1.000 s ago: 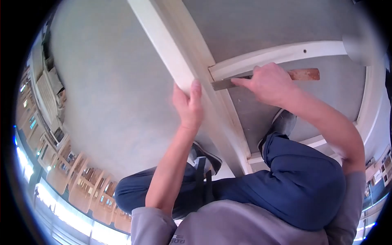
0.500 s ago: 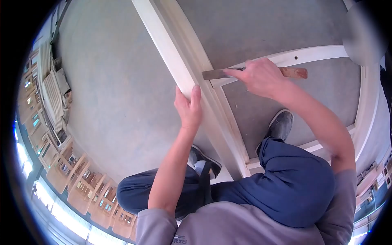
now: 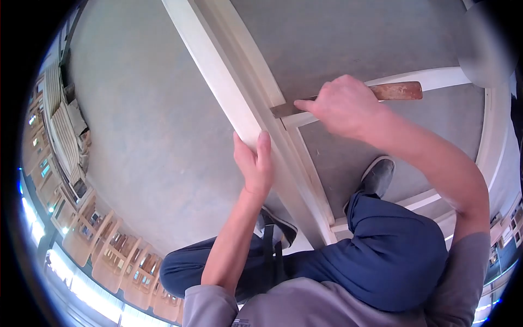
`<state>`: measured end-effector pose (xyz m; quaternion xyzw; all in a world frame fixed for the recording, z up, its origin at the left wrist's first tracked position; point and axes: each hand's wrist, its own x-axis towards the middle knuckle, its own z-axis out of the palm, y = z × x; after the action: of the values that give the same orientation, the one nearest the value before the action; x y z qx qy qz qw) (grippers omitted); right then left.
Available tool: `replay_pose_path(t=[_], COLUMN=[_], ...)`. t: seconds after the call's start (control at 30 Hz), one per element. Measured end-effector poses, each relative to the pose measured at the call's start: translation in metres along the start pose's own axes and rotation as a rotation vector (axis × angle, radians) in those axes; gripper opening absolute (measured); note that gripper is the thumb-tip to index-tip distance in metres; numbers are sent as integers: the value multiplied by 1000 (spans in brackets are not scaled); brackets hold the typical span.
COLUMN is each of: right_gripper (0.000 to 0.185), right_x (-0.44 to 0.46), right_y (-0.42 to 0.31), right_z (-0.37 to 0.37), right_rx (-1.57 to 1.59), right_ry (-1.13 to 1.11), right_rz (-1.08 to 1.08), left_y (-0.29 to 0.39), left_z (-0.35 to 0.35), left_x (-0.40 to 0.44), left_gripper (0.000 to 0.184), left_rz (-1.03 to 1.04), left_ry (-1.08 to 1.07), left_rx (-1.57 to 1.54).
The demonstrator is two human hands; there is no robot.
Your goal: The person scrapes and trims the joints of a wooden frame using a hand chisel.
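Note:
My left hand (image 3: 255,166) is wrapped around the edge of a long pale wooden rail (image 3: 226,87), thumb on top. My right hand (image 3: 346,106) holds a chisel (image 3: 400,91) with a worn brown wooden handle, its index finger stretched along the flat metal blade. The blade end rests at the inner side of the rail, close to the joint where a pale crosspiece (image 3: 436,79) meets the frame. My fist hides the middle of the chisel.
The frame spans the grey floor (image 3: 152,109), with my shoes (image 3: 377,175) on either side of the long rail. Stacked wooden chair-like pieces (image 3: 109,256) line the left edge, below bundled slats (image 3: 62,133). A blurred pale round object (image 3: 487,49) is at upper right.
The chisel has tilted, its handle end swinging away from me and slightly right while the blade end stays near the joint. My left hand keeps hold of the rail. The view has shifted slightly.

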<state>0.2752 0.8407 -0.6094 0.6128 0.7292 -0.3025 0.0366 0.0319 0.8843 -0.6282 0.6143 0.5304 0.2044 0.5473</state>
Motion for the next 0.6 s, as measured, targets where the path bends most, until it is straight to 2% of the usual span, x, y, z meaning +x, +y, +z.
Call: replay_pose_path(t=[0.1,0.2,0.3,0.4,0.5,0.6], right_gripper=[45,58,53,44,38,36], right_x=[-3,1,2,-6,-24,-21], right_y=[11,23,29,21,17,1], right_z=[11,12,27,31,25,9], right_rx=[45,80,73,229,353,211], right_ry=[-58,-124,-3,167,204,169], right_rz=[65,31,-22,48,59,158], left_y=[-7,-2,-2,0,-3,-4], left_z=[2,-2,2,-2,-2,-4], left_x=[0,-3,-2,2,3,0], left_gripper=[50,50,48,47,46,45], left_rz=[56,41,39,69,88,98], left_ry=[3,13,16,26,30,35], left_rx=[26,46,52,119,124,134])
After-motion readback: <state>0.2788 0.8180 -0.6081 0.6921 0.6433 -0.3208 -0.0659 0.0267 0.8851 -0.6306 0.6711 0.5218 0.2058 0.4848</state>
